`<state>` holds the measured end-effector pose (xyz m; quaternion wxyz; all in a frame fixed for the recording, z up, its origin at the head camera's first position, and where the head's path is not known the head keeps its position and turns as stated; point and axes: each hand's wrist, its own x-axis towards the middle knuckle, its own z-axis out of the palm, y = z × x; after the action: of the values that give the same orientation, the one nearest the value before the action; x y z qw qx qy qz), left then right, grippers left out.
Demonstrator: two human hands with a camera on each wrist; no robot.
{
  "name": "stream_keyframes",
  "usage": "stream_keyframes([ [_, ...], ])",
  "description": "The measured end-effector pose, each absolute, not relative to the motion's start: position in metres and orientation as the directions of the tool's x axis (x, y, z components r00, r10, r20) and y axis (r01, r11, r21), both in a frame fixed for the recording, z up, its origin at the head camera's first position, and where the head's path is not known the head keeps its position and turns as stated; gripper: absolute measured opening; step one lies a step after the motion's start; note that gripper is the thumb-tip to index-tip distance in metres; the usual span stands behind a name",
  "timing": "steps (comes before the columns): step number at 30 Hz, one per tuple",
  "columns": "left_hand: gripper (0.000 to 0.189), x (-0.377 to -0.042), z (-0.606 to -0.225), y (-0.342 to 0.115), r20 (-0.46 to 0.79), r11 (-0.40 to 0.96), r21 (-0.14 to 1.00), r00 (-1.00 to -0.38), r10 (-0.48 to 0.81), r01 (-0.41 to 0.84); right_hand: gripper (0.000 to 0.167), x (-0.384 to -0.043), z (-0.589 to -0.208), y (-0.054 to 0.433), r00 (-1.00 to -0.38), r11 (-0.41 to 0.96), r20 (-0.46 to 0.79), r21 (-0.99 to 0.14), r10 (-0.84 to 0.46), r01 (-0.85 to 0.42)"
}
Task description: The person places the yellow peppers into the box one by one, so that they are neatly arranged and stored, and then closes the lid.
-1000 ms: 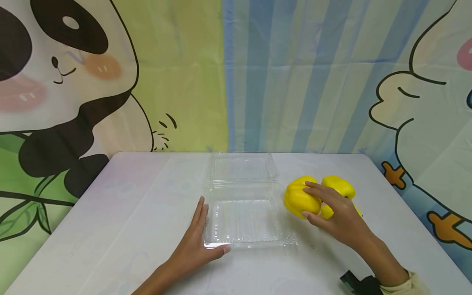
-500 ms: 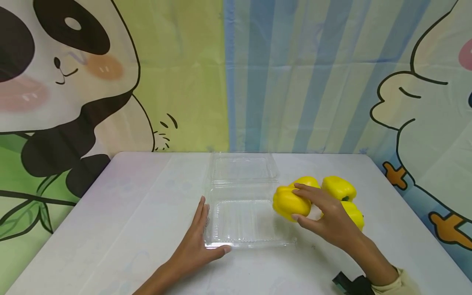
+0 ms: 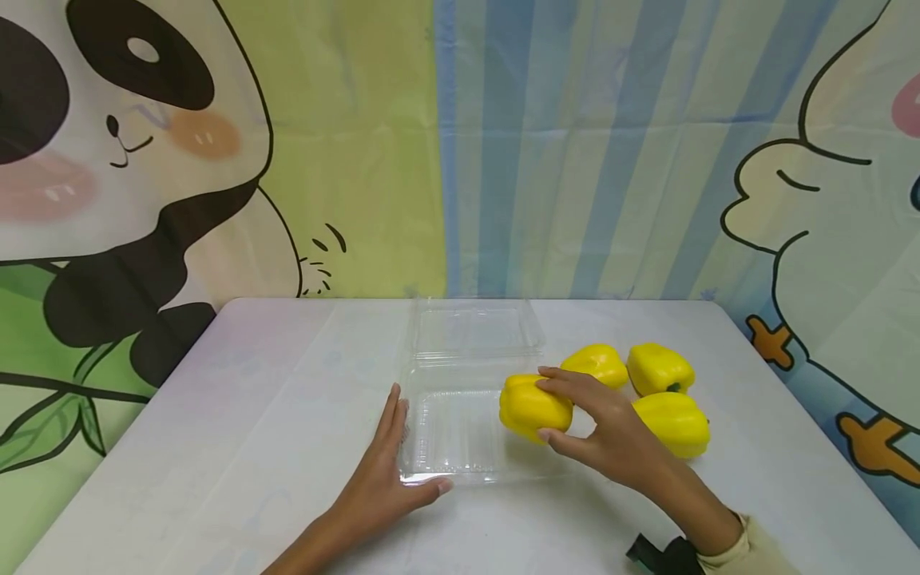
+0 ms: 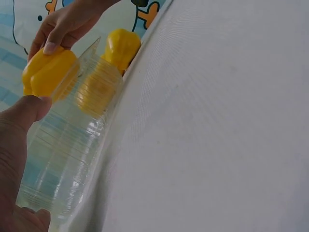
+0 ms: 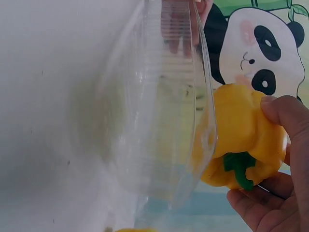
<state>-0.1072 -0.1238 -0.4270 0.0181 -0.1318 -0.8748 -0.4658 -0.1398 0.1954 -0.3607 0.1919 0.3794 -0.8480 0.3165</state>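
My right hand [image 3: 611,431] holds a yellow bell pepper [image 3: 533,406] between thumb and fingers, over the right part of a clear plastic clamshell box [image 3: 460,431]. The right wrist view shows the green stem [image 5: 239,169] of this bell pepper, just above the box's rim. My left hand [image 3: 384,471] rests at the box's near left corner, fingers stretched along its left side and thumb at the front edge. The lid [image 3: 470,329] lies folded back, away from me. In the left wrist view, my left thumb [image 4: 31,108] touches the rim.
To the right of the box, three more yellow bell peppers sit on the white table [image 3: 251,415]: one at the back [image 3: 595,365], one farther right [image 3: 660,367], and one nearer [image 3: 674,423], partly behind my right wrist. A printed curtain [image 3: 503,160] hangs behind the table.
My right hand has carried the bell pepper leftward from beside the others to over the box's right part. The left hand has stayed at the box's corner.
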Motion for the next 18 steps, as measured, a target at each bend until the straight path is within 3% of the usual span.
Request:
stream_keyframes([
  [7,0.127,-0.107,-0.426,-0.124,0.163,0.527,0.811,-0.963,0.216,0.255,0.055,-0.138,-0.363,0.179,-0.676,0.512,0.486,-0.442,-0.553,-0.737],
  [18,0.127,-0.107,-0.426,-0.124,0.171,0.533,0.805,-0.962,0.215,0.262,0.053,-0.137,-0.365,0.155,-0.659,0.443,0.478,-0.494,-0.580,-0.748],
])
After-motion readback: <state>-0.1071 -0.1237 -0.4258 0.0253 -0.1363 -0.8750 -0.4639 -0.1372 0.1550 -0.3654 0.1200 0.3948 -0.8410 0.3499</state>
